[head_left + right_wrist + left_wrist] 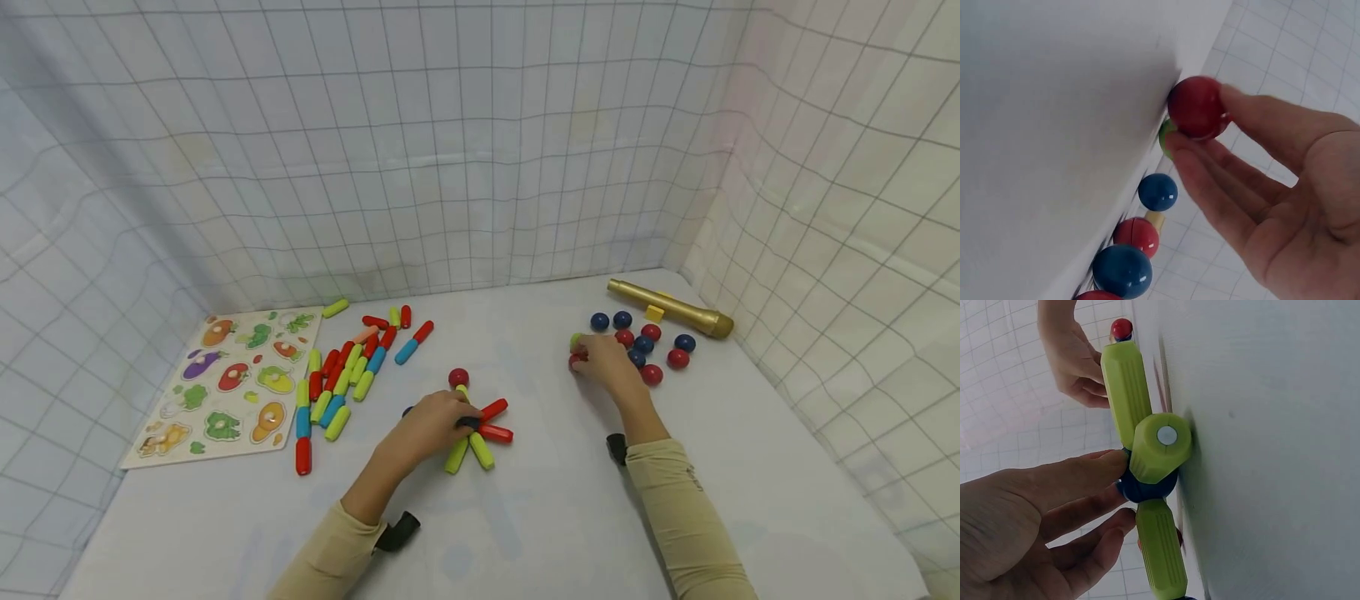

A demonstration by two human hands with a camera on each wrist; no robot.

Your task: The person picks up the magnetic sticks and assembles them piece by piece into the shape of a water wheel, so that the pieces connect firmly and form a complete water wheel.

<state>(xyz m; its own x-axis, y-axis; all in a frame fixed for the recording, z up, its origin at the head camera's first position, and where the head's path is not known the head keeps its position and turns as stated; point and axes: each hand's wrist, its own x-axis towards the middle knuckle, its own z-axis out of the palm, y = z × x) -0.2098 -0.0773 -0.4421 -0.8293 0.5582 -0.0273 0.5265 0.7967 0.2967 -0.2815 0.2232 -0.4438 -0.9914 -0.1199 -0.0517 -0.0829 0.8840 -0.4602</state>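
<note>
My left hand point(435, 423) pinches a dark blue ball point(1147, 490) between thumb and fingers. It is the hub of a star of magnetic rods, with green rods point(482, 451) and red rods point(496, 433) fanning out from it. A red ball point(458, 378) sits at the far tip of one green rod. Another dark blue ball point(407, 411) shows partly behind the left hand. Over at the right, my right hand point(606, 362) holds a red ball point(1197, 107) between thumb and fingertips. Just behind it, a green piece point(1167, 136) is partly hidden by the fingers.
Loose red and blue balls point(651, 374) lie right of the right hand. Behind them are a gold microphone point(671, 308) and a yellow block point(654, 313). Left of the star are many coloured rods point(303, 422) and a vegetable puzzle board point(225, 392). A grid-patterned sheet hangs behind.
</note>
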